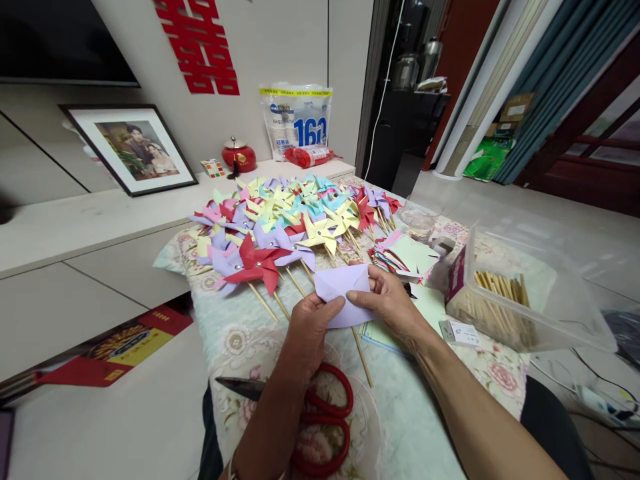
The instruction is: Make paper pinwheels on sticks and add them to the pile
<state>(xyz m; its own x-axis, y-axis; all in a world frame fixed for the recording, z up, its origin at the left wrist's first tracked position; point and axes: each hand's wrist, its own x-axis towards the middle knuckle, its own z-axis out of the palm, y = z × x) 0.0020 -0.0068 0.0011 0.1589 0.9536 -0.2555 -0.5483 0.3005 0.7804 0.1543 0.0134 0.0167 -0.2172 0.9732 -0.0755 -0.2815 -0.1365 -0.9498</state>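
A sheet of lilac paper [345, 283] with crease lines is held up between both hands above the table. My left hand [313, 323] pinches its lower left edge, thumb on top. My right hand [383, 290] grips the right edge, its thumb lying on the paper near the middle. Beneath my left forearm lie scissors with red handles [327, 460], their blades pointing left. A thin wooden stick [363, 360] rests on the cloth just under the paper. Beyond the hands spreads a pile of paper pinwheels [320, 230] in several colours, on sticks.
To the right stands a clear plastic box [545, 330] holding wooden sticks [503, 287]. Cut paper sheets [407, 253] are stacked beside it, and a small white box [459, 332] sits in front. A flowered tablecloth [400, 420] covers the table. A cabinet [110, 233] runs along the left.
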